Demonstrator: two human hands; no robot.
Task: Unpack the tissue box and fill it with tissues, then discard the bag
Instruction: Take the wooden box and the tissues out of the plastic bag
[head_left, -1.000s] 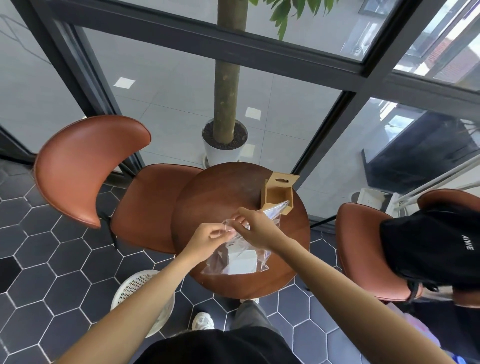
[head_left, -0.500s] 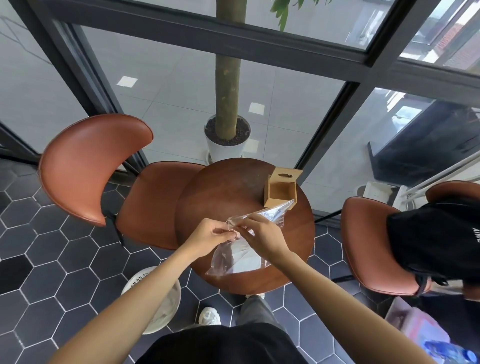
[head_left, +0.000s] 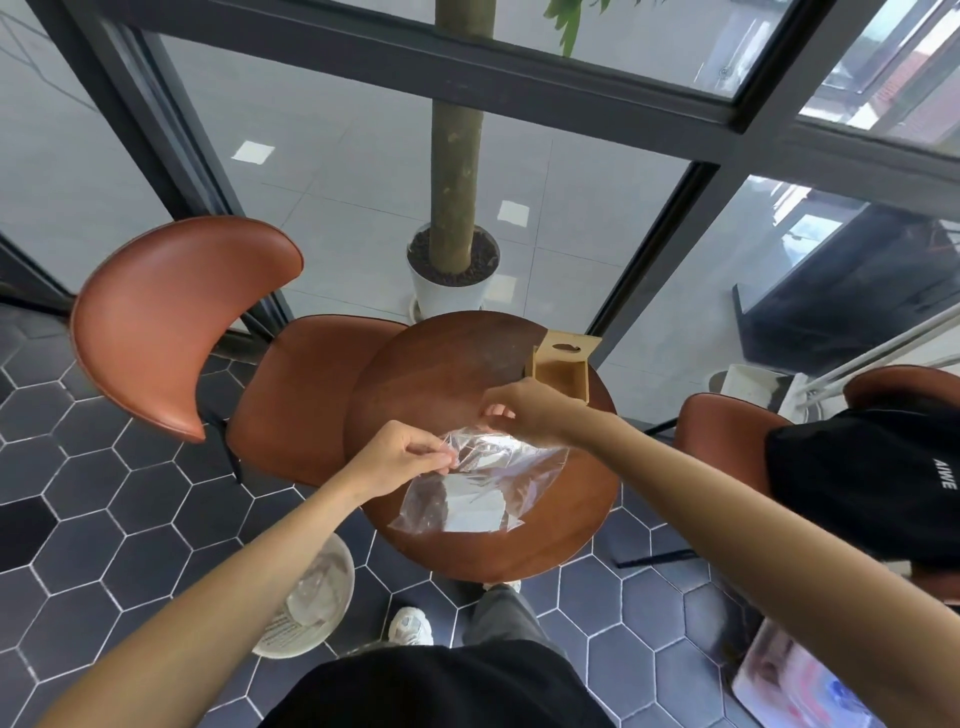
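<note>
Clear plastic film forms the bag (head_left: 475, 480), which lies on the round table (head_left: 441, 364) with its mouth raised toward the person and a white stack of tissues (head_left: 475, 506) visible inside. The left hand (head_left: 400, 457) pinches the near lip of the mouth between thumb and fingertips. The right hand (head_left: 524, 408) is closed on the far lip, just in front of the box (head_left: 563, 371), so both hands are gripping the bag and holding the opening apart. The box stands at the far right edge of the table, open-topped and apparently empty; its interior is only partly visible. The bag should handle as very light, limp and slippery: it will collapse when released and offers no support to its contents. The best hold is at the mouth edges, where the film can be drawn taut. The tissues should be soft and compressible, and liable to fan out or shed sheets; they are best taken across the whole stack, thumb on one face and fingers on the other, not by a single sheet. A bin (head_left: 311, 597) stands on the floor to the left of the table, within reach for the bag.
</note>
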